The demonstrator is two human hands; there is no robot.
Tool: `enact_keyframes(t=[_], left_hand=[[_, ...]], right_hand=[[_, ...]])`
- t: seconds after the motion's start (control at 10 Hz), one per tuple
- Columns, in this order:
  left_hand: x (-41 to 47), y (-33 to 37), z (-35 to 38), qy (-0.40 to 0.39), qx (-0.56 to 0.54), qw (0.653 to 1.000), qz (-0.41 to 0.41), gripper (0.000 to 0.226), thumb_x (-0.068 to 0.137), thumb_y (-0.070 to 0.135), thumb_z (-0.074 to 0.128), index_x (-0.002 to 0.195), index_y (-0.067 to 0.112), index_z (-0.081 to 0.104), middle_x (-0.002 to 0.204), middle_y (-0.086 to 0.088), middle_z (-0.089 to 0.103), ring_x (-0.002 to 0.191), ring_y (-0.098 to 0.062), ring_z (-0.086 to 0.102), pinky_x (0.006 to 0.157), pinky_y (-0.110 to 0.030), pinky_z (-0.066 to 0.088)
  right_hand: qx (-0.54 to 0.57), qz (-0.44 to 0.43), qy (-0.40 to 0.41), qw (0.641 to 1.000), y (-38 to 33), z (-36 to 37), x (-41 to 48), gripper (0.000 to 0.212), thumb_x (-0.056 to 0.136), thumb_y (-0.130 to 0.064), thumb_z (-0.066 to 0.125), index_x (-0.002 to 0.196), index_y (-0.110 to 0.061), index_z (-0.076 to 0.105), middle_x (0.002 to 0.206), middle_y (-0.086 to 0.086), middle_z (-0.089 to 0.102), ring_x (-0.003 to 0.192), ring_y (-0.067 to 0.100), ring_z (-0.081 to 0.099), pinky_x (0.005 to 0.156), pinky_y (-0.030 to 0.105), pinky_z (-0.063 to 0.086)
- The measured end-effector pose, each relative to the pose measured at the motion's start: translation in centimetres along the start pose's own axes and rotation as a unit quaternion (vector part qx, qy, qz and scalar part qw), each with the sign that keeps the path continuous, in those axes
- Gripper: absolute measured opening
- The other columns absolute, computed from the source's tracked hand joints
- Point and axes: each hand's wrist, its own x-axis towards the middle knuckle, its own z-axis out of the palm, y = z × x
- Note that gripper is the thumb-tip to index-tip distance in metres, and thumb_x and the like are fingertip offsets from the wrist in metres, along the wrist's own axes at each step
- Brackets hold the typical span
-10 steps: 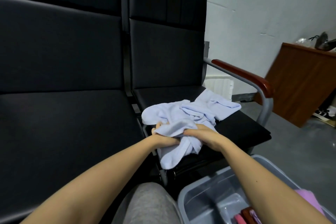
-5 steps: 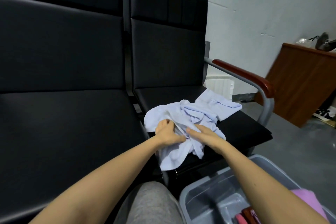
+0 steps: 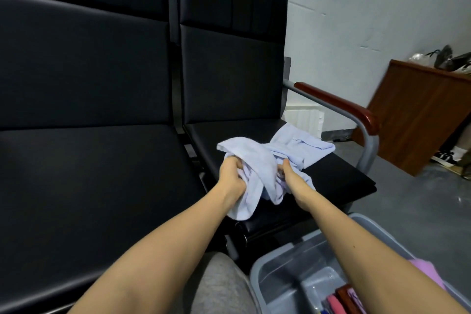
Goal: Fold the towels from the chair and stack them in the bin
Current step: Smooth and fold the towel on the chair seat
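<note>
A crumpled pale blue towel (image 3: 257,168) lies on the black seat of the right-hand chair (image 3: 331,181), with one end hanging over the seat's front edge. My left hand (image 3: 232,173) grips the towel's left side, fingers curled into the cloth. My right hand (image 3: 293,176) grips a bunch of the same towel just to the right; its fingers are partly buried in the folds. A grey plastic bin (image 3: 285,270) stands on the floor at lower right, below my right forearm, with folded pink and red cloth inside.
A second black chair seat (image 3: 89,186) fills the left. The right chair has a metal armrest topped with red-brown wood (image 3: 339,104). A wooden cabinet (image 3: 418,115) stands at the right wall, shoes beside it. My grey-clad knee (image 3: 216,285) is at the bottom.
Both hands have moved up and apart on the towel, from lying close together near the front edge to gripping separate bunches. The cloth has been pulled up and bunched between them.
</note>
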Motion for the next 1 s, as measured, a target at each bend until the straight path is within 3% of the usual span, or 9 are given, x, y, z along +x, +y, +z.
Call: enact_keyframes(t=[0.2, 0.3, 0.4, 0.5, 0.6, 0.7, 0.8, 0.9, 1.0], left_hand=[[-1.1, 4.5, 1.3, -0.019, -0.197, 0.98, -0.005, 0.036, 0.095, 0.02, 0.042, 0.061, 0.013, 0.052, 0.044, 0.0, 0.058, 0.061, -0.015, 0.056, 0.044, -0.019, 0.047], [-1.4, 6.4, 1.8, -0.008, -0.241, 0.97, -0.011, 0.032, 0.09, 0.019, 0.047, 0.058, 0.014, 0.05, 0.045, 0.0, 0.056, 0.063, -0.015, 0.056, 0.05, -0.019, 0.05], [-1.8, 9.4, 2.0, -0.01, -0.197, 0.98, 0.013, 0.034, 0.086, 0.019, 0.052, 0.052, 0.015, 0.053, 0.048, -0.001, 0.056, 0.054, -0.014, 0.061, 0.056, -0.021, 0.054], [-2.6, 11.6, 1.8, -0.042, -0.182, 0.981, 0.058, 0.052, 0.092, 0.011, 0.044, 0.04, 0.014, 0.048, 0.038, 0.001, 0.049, 0.034, -0.01, 0.052, 0.04, -0.015, 0.046], [-2.7, 15.6, 0.8, -0.123, -0.208, 0.965, 0.101, 0.045, 0.095, 0.012, 0.047, 0.052, 0.01, 0.058, 0.044, 0.001, 0.054, 0.039, -0.01, 0.055, 0.046, -0.02, 0.047], [-1.8, 17.8, -0.7, -0.128, -0.15, 0.968, 0.156, 0.009, 0.092, 0.012, 0.052, 0.087, 0.01, 0.06, 0.055, 0.001, 0.059, 0.051, -0.013, 0.059, 0.054, -0.026, 0.048], [-1.2, 21.4, -4.1, -0.057, 0.032, 0.96, 0.272, 0.005, 0.087, 0.003, 0.051, 0.09, 0.007, 0.049, 0.053, 0.001, 0.054, 0.053, -0.015, 0.052, 0.047, -0.024, 0.042], [-2.1, 23.5, -6.3, -0.034, 0.143, 0.925, 0.351, 0.015, 0.079, -0.003, 0.05, 0.072, 0.01, 0.046, 0.065, -0.003, 0.053, 0.06, -0.013, 0.052, 0.05, -0.022, 0.044], [-3.6, 26.0, -11.1, 0.008, 0.32, 0.848, 0.422, 0.026, 0.078, -0.004, 0.048, 0.062, 0.014, 0.038, 0.074, -0.001, 0.043, 0.066, -0.008, 0.046, 0.051, -0.011, 0.04]], right_hand=[[0.003, -0.019, -0.006, 1.0, -2.4, 0.9, -0.8, 0.06, 0.101, -0.047, 0.025, 0.147, -0.008, 0.028, 0.153, 0.01, 0.028, 0.141, 0.025, 0.026, 0.112, 0.032, 0.023], [0.001, -0.029, -0.03, 0.999, -3.7, 1.4, -0.8, 0.065, 0.096, -0.057, 0.029, 0.141, -0.012, 0.041, 0.149, 0.011, 0.036, 0.139, 0.026, 0.033, 0.112, 0.034, 0.026], [-0.075, -0.008, -0.034, 0.997, -4.8, 1.7, 0.4, 0.083, 0.068, -0.09, 0.027, 0.099, -0.028, 0.072, 0.115, 0.002, 0.067, 0.112, 0.021, 0.06, 0.104, 0.04, 0.04], [-0.172, -0.021, -0.003, 0.985, -6.3, 1.6, -0.2, 0.069, 0.091, -0.063, 0.024, 0.118, -0.015, 0.066, 0.118, 0.01, 0.065, 0.109, 0.028, 0.06, 0.089, 0.034, 0.041], [-0.162, -0.115, 0.097, 0.975, -10.2, 1.8, -1.3, 0.039, 0.099, -0.035, 0.032, 0.105, -0.008, 0.059, 0.112, 0.016, 0.06, 0.1, 0.031, 0.056, 0.082, 0.033, 0.04], [0.017, -0.215, 0.07, 0.974, -13.1, 3.1, -2.4, 0.025, 0.099, -0.038, 0.036, 0.097, -0.021, 0.054, 0.103, 0.005, 0.055, 0.085, 0.019, 0.053, 0.073, 0.03, 0.041], [0.092, -0.301, -0.085, 0.945, -18.3, 6.5, -4.1, 0.056, 0.094, -0.043, 0.049, 0.144, -0.034, 0.025, 0.124, -0.005, 0.048, 0.108, 0.014, 0.052, 0.086, 0.034, 0.047], [0.034, -0.327, -0.157, 0.931, -21.5, 10.1, -5.1, 0.069, 0.091, -0.032, 0.059, 0.147, -0.034, 0.018, 0.116, -0.005, 0.05, 0.105, 0.014, 0.055, 0.08, 0.031, 0.049], [-0.023, -0.341, -0.067, 0.938, -22.8, 17.4, -4.0, 0.027, 0.09, -0.012, 0.05, 0.116, -0.007, 0.054, 0.101, 0.009, 0.061, 0.095, 0.026, 0.061, 0.071, 0.029, 0.048]])
